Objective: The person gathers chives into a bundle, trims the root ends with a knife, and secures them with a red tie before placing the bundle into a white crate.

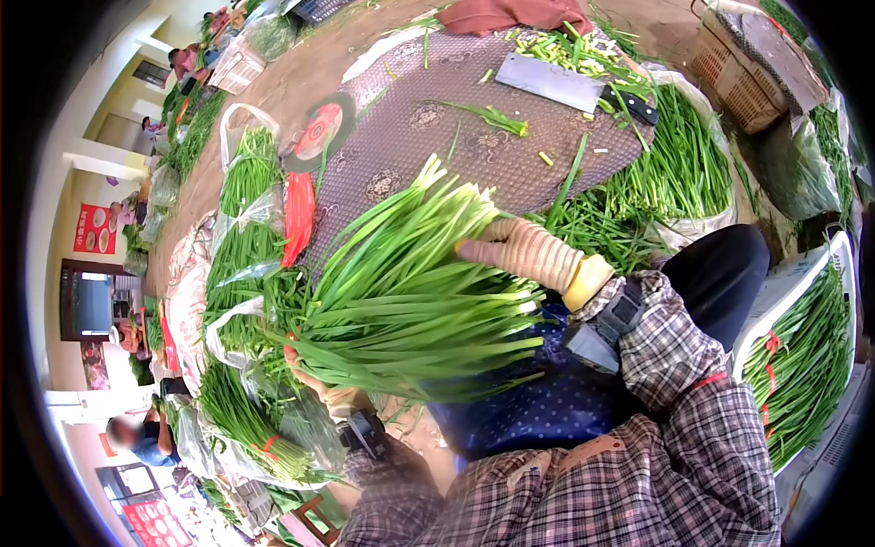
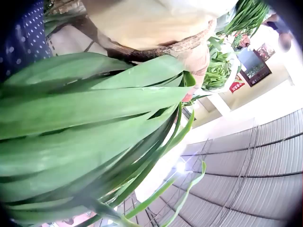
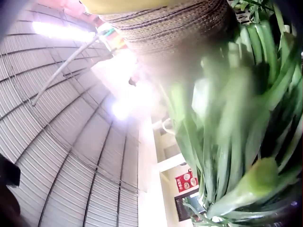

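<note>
A large loose bunch of garlic chives (image 1: 392, 310) lies across the middle of the head view, over the person's lap. My right hand (image 1: 519, 251), in a striped knitted glove, grips it near the pale cut ends. From below, my left hand (image 1: 314, 376) holds the leafy side, mostly hidden by the leaves. Broad green leaves (image 2: 85, 113) cover most of that hand in the left wrist view. Close to the glove (image 3: 175, 35), the right wrist view shows thick cut stems (image 3: 260, 179).
A cleaver (image 1: 551, 84) lies on the patterned mat (image 1: 383, 128) beside chopped pale pieces (image 1: 565, 55). More chives (image 1: 674, 169) are heaped at the right. Bagged bundles (image 1: 246, 237) line the left, near a red plastic strip (image 1: 299, 219). A white crate (image 1: 752, 333) holds tied bundles.
</note>
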The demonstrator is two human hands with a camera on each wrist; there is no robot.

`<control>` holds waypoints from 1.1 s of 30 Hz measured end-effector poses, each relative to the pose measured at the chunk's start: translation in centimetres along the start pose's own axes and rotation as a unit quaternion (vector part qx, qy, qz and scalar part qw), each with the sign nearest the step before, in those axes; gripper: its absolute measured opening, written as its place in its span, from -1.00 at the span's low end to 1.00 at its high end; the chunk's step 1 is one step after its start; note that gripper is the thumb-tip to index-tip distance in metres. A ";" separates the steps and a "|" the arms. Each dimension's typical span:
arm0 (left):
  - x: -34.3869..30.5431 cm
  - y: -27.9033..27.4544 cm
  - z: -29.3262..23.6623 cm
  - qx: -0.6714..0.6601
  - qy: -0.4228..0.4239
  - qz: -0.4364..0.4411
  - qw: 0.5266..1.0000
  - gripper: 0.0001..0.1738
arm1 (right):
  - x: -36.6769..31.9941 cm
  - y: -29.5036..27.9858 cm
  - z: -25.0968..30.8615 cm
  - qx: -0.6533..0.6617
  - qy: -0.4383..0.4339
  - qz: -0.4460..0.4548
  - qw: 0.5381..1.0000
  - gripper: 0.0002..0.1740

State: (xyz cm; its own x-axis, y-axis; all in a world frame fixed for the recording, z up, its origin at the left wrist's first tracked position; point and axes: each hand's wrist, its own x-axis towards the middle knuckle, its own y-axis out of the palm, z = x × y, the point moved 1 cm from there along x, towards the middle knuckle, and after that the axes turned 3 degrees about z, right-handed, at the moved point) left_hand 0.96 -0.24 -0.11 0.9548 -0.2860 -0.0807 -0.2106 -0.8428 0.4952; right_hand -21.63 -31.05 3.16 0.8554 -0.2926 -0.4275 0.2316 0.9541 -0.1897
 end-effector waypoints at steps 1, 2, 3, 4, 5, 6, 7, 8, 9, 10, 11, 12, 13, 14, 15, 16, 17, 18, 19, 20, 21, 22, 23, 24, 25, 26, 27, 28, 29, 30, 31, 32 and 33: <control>-0.6 0.4 -0.5 -0.031 -0.061 0.038 0.997 -0.34 | 0.1 0.3 -0.5 0.049 0.003 -0.016 0.999 -0.40; -0.8 1.0 -0.6 -0.064 -0.122 0.077 0.987 -0.37 | -0.1 0.3 -0.9 0.096 0.006 -0.035 0.995 -0.42; -0.2 0.7 0.2 -0.072 -0.126 0.077 0.986 -0.37 | -1.4 0.1 0.3 0.088 -0.005 -0.054 0.995 -0.54; 0.2 0.7 0.2 -0.067 -0.114 0.062 0.989 -0.39 | -1.3 0.8 -0.7 0.242 -0.022 -0.103 0.964 -0.66; 0.4 0.6 0.3 -0.063 -0.113 0.057 0.990 -0.40 | -2.1 1.0 -1.9 0.299 -0.079 -0.142 0.940 -0.74; 0.6 0.5 0.4 -0.059 -0.112 0.052 0.991 -0.41 | -3.1 1.1 -2.7 0.350 -0.140 -0.173 0.910 -0.81; 0.9 0.3 0.5 -0.055 -0.111 0.047 0.991 -0.42 | -4.3 0.1 -3.5 0.413 -0.179 -0.160 0.879 -0.84; 1.4 -0.1 0.9 -0.035 -0.055 0.012 0.998 -0.41 | -5.6 -0.9 -4.4 0.473 -0.216 -0.143 0.842 -0.86; 1.6 -0.5 1.1 -0.015 0.001 -0.024 1.000 -0.40 | -6.3 -2.4 -5.7 0.625 -0.178 -0.089 0.755 -0.87; 1.3 -0.5 0.9 0.007 -0.035 0.022 0.999 -0.37 | -6.5 -3.5 -7.7 0.607 -0.195 -0.113 0.762 -0.85; 0.9 -0.4 0.5 0.006 -0.036 0.022 0.999 -0.37 | -7.3 -5.2 -8.5 0.379 -0.084 -0.227 0.893 -0.78; 0.5 0.0 0.1 -0.054 -0.086 0.072 0.992 -0.39 | -8.0 -5.3 -7.1 0.012 -0.010 -0.278 0.961 -0.70; 0.7 -0.1 0.2 -0.034 -0.082 0.084 0.992 -0.38 | -8.4 -5.1 -5.8 -0.358 0.066 -0.288 0.886 -0.61; 1.0 -0.2 0.3 -0.015 -0.079 0.097 0.992 -0.38 | -7.6 -4.3 -6.4 -0.463 -0.090 -0.418 0.777 -0.46; 1.2 -0.3 0.4 0.005 -0.074 0.109 0.991 -0.37 | -7.3 -3.9 -4.0 -0.362 -0.156 -0.416 0.819 -0.50; 1.0 -0.1 0.2 -0.003 -0.086 0.099 0.991 -0.36 | -6.7 -3.2 -1.8 -0.216 -0.186 -0.368 0.885 -0.52; 0.8 0.0 0.1 -0.010 -0.099 0.091 0.991 -0.36 | -6.0 -2.5 -0.2 -0.063 -0.208 -0.309 0.926 -0.54; 1.0 -0.7 0.3 -0.027 -0.101 0.084 0.991 -0.35 | -4.3 -1.7 0.2 -0.081 -0.173 -0.280 0.941 -0.55; 1.2 -0.7 0.7 -0.026 -0.100 0.088 0.991 -0.35 | -2.7 -1.4 0.3 -0.098 -0.138 -0.251 0.953 -0.55; 1.3 -0.8 1.2 -0.002 -0.081 0.072 0.994 -0.31 | -1.8 -1.6 0.4 -0.137 -0.120 -0.214 0.960 -0.56; 1.2 -0.9 1.3 0.021 -0.059 0.054 0.997 -0.27 | -2.1 -1.5 1.3 -0.136 -0.104 -0.212 0.962 -0.68; 0.6 0.2 0.4 0.010 -0.099 0.052 0.994 -0.28 | -3.5 -1.2 2.2 0.014 -0.097 -0.204 0.974 -0.74; 0.6 -0.2 0.3 0.012 -0.098 0.048 0.994 -0.28 | -3.8 -1.3 0.6 0.088 -0.175 -0.241 0.950 -0.80; 0.8 -0.7 0.4 0.016 -0.086 0.046 0.995 -0.29 | -4.2 -1.3 -1.0 0.152 -0.258 -0.267 0.916 -0.85; 1.0 -1.2 0.8 0.019 -0.076 0.044 0.996 -0.30 | -6.7 -2.7 -0.1 0.236 -0.227 -0.236 0.915 -0.86; 1.1 -1.8 1.6 0.047 -0.018 0.036 0.998 -0.31 | -8.0 -4.2 -1.0 0.182 -0.167 -0.344 0.906 -0.87; 1.2 -1.9 1.8 0.047 -0.020 0.035 0.998 -0.31 | -9.5 -5.6 -2.5 0.262 -0.204 -0.378 0.864 -0.88; 1.4 -1.9 1.9 0.028 -0.032 0.034 0.999 -0.31 | -10.4 -7.5 -4.8 0.297 -0.182 -0.408 0.844 -0.87; 1.7 -2.0 1.9 0.008 -0.044 0.032 0.998 -0.31 | -11.6 -8.9 -6.7 0.236 -0.135 -0.444 0.853 -0.83; 3.1 -4.3 2.4 -0.022 -0.070 0.055 0.996 -0.31 | -11.9 -10.8 -10.8 0.125 -0.049 -0.470 0.872 -0.80; 2.9 -4.0 2.6 -0.023 -0.071 0.055 0.996 -0.31 | -12.8 -10.9 -10.0 -0.135 0.078 -0.495 0.855 -0.78; 2.6 -3.7 2.7 -0.014 -0.054 0.043 0.998 -0.32 | -12.3 -10.7 -9.7 -0.273 0.188 -0.413 0.848 -0.76; 2.4 -3.4 2.8 -0.004 -0.036 0.031 0.999 -0.32 | -11.4 -10.3 -9.0 -0.400 0.290 -0.316 0.810 -0.73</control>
State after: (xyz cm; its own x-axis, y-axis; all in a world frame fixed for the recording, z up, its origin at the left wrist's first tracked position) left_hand 3.37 0.67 -4.45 0.9228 -0.3689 -0.1110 -0.2663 -0.8190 0.5082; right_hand -37.98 -38.13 2.02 0.2681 -0.9082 -0.3215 -0.0351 0.3243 -0.9453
